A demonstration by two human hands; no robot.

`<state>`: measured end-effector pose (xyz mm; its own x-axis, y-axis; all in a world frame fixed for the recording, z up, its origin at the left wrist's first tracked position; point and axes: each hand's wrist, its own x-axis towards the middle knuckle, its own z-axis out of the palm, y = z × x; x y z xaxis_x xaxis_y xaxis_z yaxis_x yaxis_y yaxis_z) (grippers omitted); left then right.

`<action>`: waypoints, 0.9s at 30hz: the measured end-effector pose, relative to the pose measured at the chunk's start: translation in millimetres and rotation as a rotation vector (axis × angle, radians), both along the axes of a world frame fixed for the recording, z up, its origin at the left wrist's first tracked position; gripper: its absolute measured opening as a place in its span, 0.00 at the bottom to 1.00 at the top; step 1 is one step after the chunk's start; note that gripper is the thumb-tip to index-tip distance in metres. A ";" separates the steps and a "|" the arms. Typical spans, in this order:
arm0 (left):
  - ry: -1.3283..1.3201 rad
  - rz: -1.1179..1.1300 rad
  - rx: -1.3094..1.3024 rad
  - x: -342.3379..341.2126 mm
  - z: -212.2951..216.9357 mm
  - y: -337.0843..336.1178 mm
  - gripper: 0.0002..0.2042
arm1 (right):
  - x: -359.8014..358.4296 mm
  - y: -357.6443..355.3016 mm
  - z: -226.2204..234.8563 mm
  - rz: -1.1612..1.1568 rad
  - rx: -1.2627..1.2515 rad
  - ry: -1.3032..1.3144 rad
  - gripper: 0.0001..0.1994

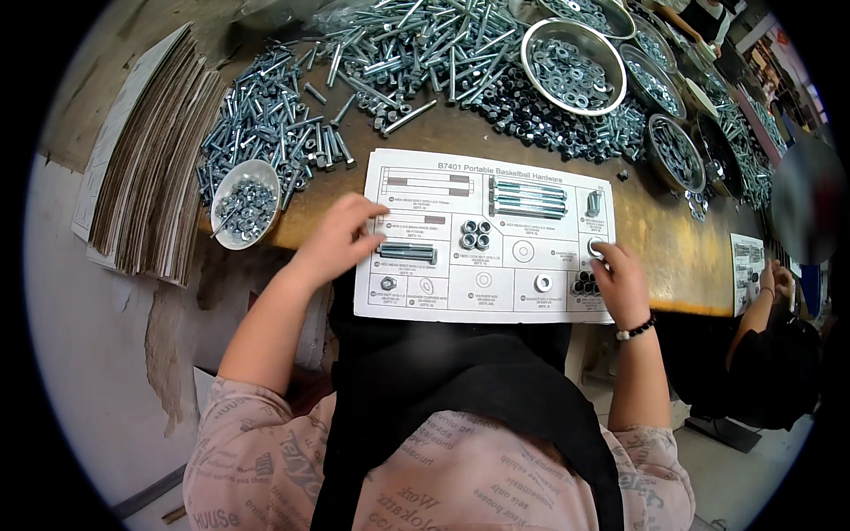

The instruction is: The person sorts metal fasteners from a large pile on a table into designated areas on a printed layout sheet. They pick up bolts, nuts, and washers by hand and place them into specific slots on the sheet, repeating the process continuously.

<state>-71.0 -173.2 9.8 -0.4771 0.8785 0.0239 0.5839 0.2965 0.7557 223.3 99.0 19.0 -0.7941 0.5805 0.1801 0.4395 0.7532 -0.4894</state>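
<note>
A white printed card (434,302) with outlined cells lies at the table's front edge. Long bolts (529,196) lie in its top cell, shorter bolts (407,253) at the left, four-sided cluster of lock nuts (475,234) in the middle. Black nuts (584,283) and a spacer ring (543,283) are lower right. My left hand (341,232) reaches over the card's left edge, thumb and forefinger apart, nothing seen between them. At the right edge, my right hand (627,285) has its fingertips closed on a washer (595,246), held at or just above the card.
Loose bolts (416,44) heap across the back, with dark nuts (549,124) beside them. A bowl of washers (528,75) stands behind the card. A white bowl (270,181) and stacked cards (155,150) are left. Another person's hand (779,281) works at right.
</note>
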 end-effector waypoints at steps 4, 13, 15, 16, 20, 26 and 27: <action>0.169 0.142 0.033 -28.8 -1.8 21.2 0.15 | 51.0 1.9 -4.1 -0.193 0.010 -0.155 0.11; 0.173 0.094 -0.248 -62.1 -21.5 59.6 0.20 | 87.4 -17.1 -24.1 -0.247 -0.188 -0.123 0.15; 0.175 0.085 -0.246 -66.6 -21.8 58.5 0.19 | 84.2 -18.6 -24.7 -0.232 -0.121 -0.124 0.16; 0.170 0.087 -0.245 -65.6 -21.3 58.3 0.19 | 82.4 -20.4 -22.4 -0.251 -0.137 -0.120 0.16; 0.266 0.109 -0.285 -60.2 -16.0 59.0 0.18 | 85.2 -20.3 -31.8 -0.268 -0.122 -0.023 0.15; 0.229 0.114 -0.252 -57.7 -5.6 66.0 0.18 | 94.2 -19.7 -50.5 -0.348 -0.379 0.206 0.15; 0.226 0.094 -0.233 -60.0 -8.0 65.6 0.19 | 95.0 -20.4 -51.9 -0.409 -0.530 0.235 0.16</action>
<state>-131.0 -107.6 1.8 -0.5616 0.8253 -0.0580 0.6911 0.5065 0.5156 318.3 78.6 -32.9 -0.4681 0.8810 -0.0688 0.4740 0.1846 -0.8609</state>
